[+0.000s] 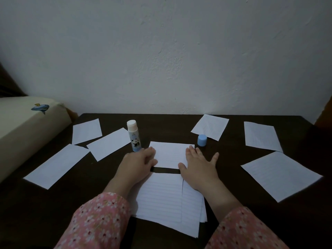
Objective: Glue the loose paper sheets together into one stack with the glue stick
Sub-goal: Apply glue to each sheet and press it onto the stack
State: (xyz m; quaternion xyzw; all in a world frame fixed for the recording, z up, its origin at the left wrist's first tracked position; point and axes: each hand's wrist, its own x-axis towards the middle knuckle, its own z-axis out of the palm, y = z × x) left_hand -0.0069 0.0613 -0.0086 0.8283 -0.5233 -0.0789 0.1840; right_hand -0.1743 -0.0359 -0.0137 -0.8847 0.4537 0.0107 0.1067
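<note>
A small lined paper sheet (171, 153) lies at the middle of the dark table (161, 126). My left hand (138, 162) rests on its left edge, fingers fairly flat. My right hand (198, 166) lies flat with spread fingers on its right edge. Just nearer to me lies a stack of lined sheets (167, 200), partly under my wrists. The glue stick (133, 135) stands upright and uncapped beside my left hand's fingertips. Its blue cap (202, 140) stands to the right of the sheet.
Several loose sheets lie scattered: three on the left (55, 166) (109, 143) (86, 131) and three on the right (209, 127) (261, 136) (281, 175). A cream cushion (27, 128) adjoins the table's left side. A white wall stands behind the table.
</note>
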